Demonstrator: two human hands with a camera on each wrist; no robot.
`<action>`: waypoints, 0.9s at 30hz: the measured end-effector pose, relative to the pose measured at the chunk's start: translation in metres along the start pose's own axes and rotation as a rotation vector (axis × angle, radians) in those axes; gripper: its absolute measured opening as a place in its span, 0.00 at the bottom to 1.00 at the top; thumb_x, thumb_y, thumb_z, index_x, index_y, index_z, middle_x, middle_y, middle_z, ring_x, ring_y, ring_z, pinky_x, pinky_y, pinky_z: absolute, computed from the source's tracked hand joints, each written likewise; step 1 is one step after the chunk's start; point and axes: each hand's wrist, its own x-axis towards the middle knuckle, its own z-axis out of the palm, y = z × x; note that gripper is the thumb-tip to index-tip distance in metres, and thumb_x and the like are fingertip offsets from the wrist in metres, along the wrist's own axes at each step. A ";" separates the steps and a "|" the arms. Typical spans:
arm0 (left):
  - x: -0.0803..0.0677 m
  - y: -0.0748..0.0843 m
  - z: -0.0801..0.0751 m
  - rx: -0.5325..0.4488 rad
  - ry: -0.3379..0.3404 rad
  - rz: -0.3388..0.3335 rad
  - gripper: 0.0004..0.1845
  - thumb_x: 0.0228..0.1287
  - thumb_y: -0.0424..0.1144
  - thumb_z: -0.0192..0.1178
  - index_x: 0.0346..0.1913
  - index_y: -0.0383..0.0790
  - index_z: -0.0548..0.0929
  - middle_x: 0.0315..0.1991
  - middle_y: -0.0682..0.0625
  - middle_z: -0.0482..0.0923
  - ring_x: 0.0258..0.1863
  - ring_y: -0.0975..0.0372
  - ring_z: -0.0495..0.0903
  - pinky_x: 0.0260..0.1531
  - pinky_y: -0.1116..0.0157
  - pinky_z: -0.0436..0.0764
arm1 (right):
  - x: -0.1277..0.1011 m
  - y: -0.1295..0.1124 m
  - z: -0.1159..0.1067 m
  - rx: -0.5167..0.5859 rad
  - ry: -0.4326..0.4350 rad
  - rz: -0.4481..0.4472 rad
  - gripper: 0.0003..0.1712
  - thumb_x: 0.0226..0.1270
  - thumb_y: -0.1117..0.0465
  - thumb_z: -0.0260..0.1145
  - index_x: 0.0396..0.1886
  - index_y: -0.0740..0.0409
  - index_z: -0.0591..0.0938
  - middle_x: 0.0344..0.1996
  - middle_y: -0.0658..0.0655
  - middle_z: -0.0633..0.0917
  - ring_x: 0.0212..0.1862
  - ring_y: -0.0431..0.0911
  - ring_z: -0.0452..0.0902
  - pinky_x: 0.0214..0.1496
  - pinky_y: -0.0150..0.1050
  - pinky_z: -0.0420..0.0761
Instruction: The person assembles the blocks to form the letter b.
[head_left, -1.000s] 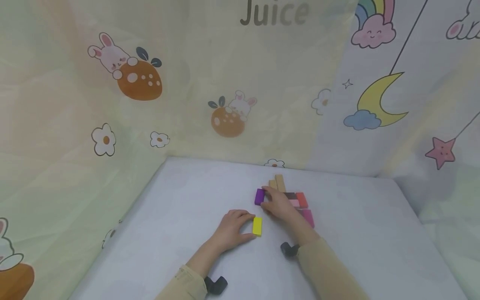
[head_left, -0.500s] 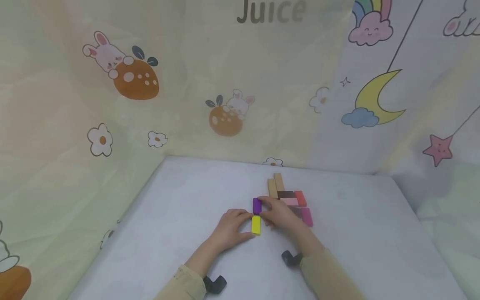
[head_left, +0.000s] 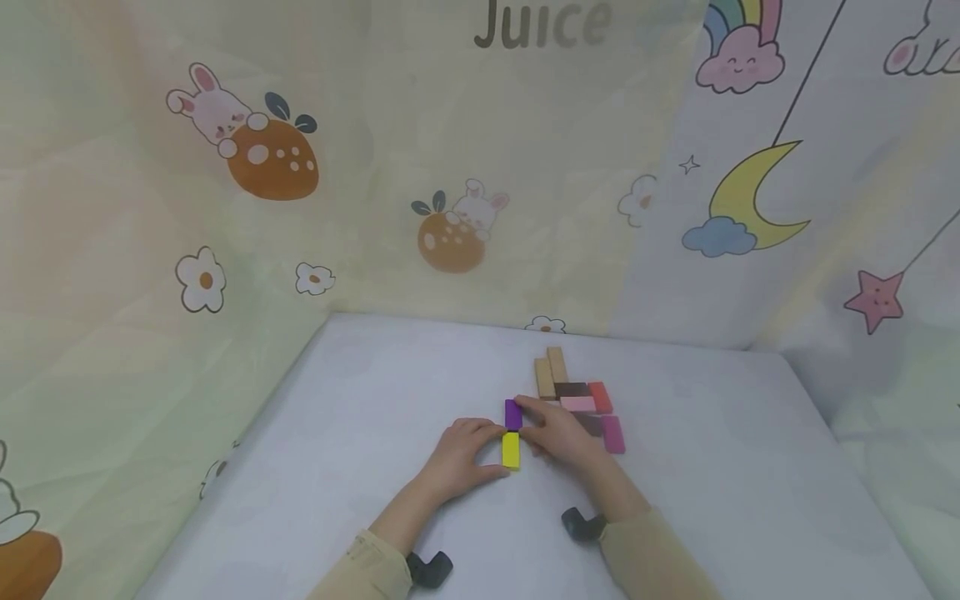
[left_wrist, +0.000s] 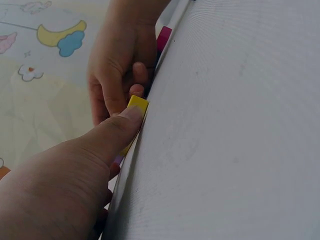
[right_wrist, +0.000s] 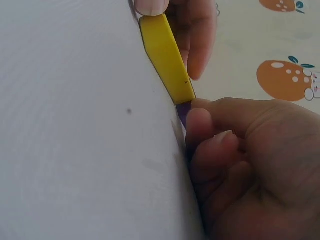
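A yellow block [head_left: 511, 450] lies flat on the white table [head_left: 360, 400], and a purple block [head_left: 513, 414] lies end to end just beyond it. My left hand [head_left: 459, 463] pinches the yellow block [left_wrist: 136, 107] between thumb and fingers. My right hand [head_left: 557, 432] pinches the purple block [right_wrist: 183, 113] from the right. In the right wrist view the yellow block [right_wrist: 167, 57] meets the purple one at my curled right fingers [right_wrist: 210, 131]. The two hands nearly touch across the blocks.
Behind my right hand sits a cluster of blocks: two tan ones [head_left: 551, 372], a dark brown one [head_left: 572, 389], a pink one [head_left: 578, 404], a red one [head_left: 601, 397] and a magenta one [head_left: 613, 434]. Printed cloth walls [head_left: 225, 208] enclose the table on three sides.
My right hand carried the purple block from the cluster down toward me and set it against the far end of the yellow block. The left hand stayed on the yellow block.
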 end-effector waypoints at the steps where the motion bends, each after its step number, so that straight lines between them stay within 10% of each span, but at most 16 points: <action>1: 0.000 0.000 0.000 0.000 0.000 0.002 0.34 0.58 0.63 0.65 0.68 0.60 0.73 0.64 0.57 0.75 0.67 0.58 0.69 0.69 0.52 0.69 | 0.000 0.001 0.000 0.000 -0.003 0.000 0.37 0.66 0.55 0.68 0.72 0.30 0.68 0.61 0.50 0.78 0.21 0.48 0.79 0.24 0.37 0.78; 27: -0.002 -0.002 0.001 -0.028 0.021 0.029 0.33 0.58 0.61 0.66 0.67 0.62 0.74 0.63 0.61 0.77 0.64 0.59 0.71 0.68 0.54 0.69 | 0.000 0.008 0.005 0.001 0.017 -0.037 0.35 0.69 0.52 0.65 0.73 0.31 0.66 0.66 0.47 0.76 0.21 0.47 0.78 0.25 0.37 0.79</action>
